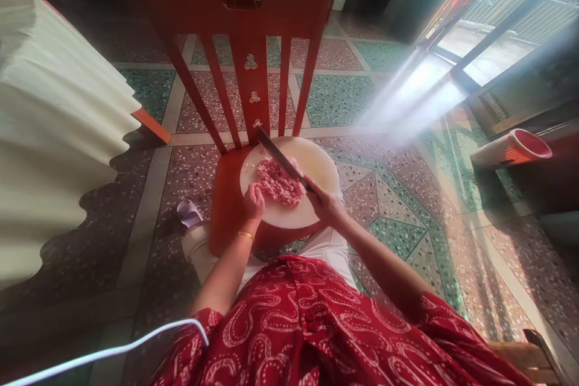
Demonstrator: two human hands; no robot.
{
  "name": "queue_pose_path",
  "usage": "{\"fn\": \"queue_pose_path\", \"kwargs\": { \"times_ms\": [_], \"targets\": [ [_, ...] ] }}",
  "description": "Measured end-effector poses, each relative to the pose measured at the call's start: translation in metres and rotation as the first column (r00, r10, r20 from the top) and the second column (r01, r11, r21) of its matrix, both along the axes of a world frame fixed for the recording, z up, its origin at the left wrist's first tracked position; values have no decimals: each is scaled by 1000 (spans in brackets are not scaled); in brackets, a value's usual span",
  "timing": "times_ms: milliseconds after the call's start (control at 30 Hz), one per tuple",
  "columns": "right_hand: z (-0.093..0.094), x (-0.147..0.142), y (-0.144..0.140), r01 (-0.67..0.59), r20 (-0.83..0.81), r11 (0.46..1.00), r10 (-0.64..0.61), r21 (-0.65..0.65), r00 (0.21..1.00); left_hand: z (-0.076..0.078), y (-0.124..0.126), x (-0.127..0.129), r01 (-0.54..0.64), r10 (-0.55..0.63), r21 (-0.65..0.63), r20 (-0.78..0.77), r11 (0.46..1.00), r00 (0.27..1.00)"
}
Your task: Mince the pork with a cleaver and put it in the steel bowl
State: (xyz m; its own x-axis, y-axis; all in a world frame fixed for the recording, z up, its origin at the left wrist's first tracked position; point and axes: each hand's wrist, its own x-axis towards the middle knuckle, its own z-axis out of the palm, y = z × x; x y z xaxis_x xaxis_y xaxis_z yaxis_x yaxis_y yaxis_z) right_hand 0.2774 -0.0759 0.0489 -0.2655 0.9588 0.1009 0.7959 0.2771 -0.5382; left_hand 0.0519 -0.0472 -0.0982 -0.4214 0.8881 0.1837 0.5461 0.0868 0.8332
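Note:
A round white cutting board (319,160) rests on the seat of a red wooden chair (226,205). Pink minced meat (280,187) lies spread over its middle and left part. My right hand (326,204), at the board's right side, is closed round the handle of a kitchen knife (281,157). The dark blade points away to the upper left and lies across the meat, its tip past the board's far rim. My left hand (254,200) is curled into a fist at the board's near left rim, beside the meat; no object shows in it.
The chair's slatted back rises behind the board. To the left hangs a pale tablecloth (54,132). A white bin (511,148) with a red inside is at the right, near a bright doorway (479,42). A white cable (122,347) crosses the lower left.

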Motion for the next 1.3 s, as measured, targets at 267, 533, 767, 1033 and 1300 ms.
{"fn": "queue_pose_path", "kwargs": {
  "times_ms": [267, 533, 767, 1033, 1300],
  "targets": [
    [-30, 1, 0, -12, 20, 991, 15, -137, 1000, 4, -1, 2, -35, 34, -82, -7, 996, 999],
    [-45, 36, -17, 49, -266, 972, -111, -228, 958, 22, 30, -28, -34, 34, -58, 2, 998, 999],
    [-54, 43, -12, 144, -410, 935, -277, -325, 869, 38, 95, -48, 102, -171, -276, -241, 956, 955],
    [-69, 48, -9, 159, -455, 900, -349, -405, 819, 53, 108, -11, 244, -333, -466, -117, 850, 936],
    [-77, 51, -9, 136, -519, 890, -371, -435, 770, 66, 172, -17, 315, -425, -452, -164, 835, 890]
  ]
}}
